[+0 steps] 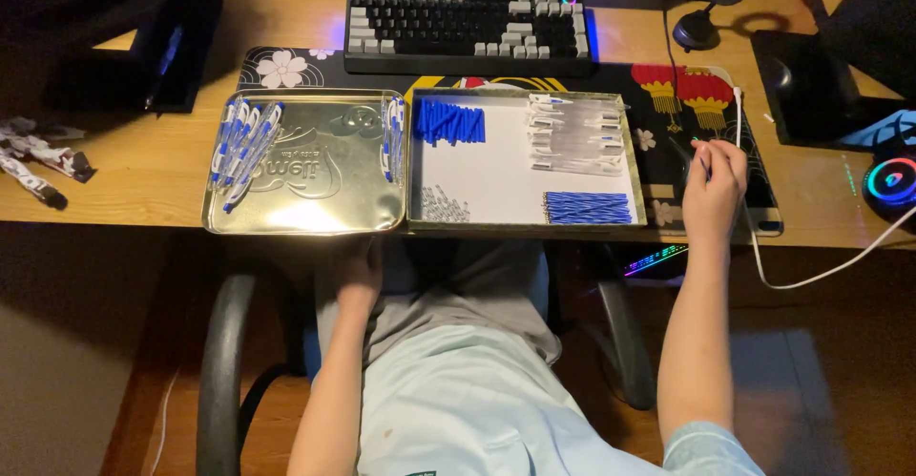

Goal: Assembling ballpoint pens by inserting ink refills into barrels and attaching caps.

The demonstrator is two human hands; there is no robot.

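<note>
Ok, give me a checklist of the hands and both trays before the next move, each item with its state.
1. Right hand has a grip on a thin dark stick-like piece: ok, though what the piece is cannot be told.
2. Left hand in play: not ok, it rests low by the lap, under the desk edge.
3. Blue caps pile in the white-lined tray: ok.
4. Clear pen barrels laid in rows: ok.
5. Finished blue-and-white pens in the shiny metal lid: ok.
6. Small springs countable: cannot tell.

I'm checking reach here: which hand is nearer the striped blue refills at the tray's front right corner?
Right. The right hand rests just right of the striped blue refills, beyond the tray rim; the left hand sits below the desk, far left.
</note>
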